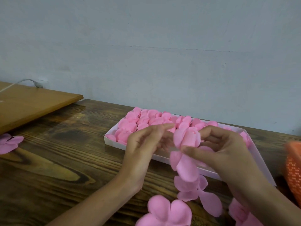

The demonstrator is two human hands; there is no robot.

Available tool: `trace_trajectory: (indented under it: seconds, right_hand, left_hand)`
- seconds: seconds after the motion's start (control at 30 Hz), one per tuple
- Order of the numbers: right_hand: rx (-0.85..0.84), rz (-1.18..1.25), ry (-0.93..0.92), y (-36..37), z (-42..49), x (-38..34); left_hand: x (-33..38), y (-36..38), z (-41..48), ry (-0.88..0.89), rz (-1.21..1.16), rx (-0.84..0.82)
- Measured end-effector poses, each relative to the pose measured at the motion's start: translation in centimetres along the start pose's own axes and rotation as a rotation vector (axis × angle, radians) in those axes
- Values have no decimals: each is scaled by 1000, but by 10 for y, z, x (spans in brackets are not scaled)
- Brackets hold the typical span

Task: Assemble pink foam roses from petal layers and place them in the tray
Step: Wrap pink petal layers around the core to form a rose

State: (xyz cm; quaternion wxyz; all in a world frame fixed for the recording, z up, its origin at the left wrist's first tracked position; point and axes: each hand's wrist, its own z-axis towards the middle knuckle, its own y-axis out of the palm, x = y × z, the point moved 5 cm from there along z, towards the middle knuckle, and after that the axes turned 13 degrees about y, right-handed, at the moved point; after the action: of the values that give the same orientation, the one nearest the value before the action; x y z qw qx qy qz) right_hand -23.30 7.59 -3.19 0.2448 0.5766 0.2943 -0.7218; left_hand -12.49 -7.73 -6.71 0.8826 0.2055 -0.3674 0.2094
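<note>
We are pinching the half-built rose in our right hand, thumb and fingers curled round its base. We are holding it up over the tray so the outer petals can hang free while we wrap them. Our left hand is reaching in from the side with its fingers nearly straight and gripping nothing; we cannot tell whether the tips are touching the petals.

The finished roses are packing the far end of the one tray, overlapping too much to count, leaving the near end for more. At least three loose petal layers are lying on the tabletop within easy reach: one by our wrists, one at the left edge, one under our right forearm.
</note>
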Motion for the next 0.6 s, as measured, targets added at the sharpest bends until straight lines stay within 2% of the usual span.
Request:
trace_trajectory:
  seconds: [0.13, 0.23, 0.4, 0.6]
  right_hand:
    - [23, 127, 47, -8, 3, -3]
    - [30, 176, 71, -10, 5, 0]
    - [-24, 163, 64, -11, 7, 1]
    - [-133, 131, 39, -2, 3, -3]
  left_hand:
    - [-11, 0, 1, -154, 181, -152]
    - [-21, 6, -7, -256, 96, -229]
    - [-24, 5, -8, -362, -168, -39]
    - [-17, 5, -6, -305, -152, 50]
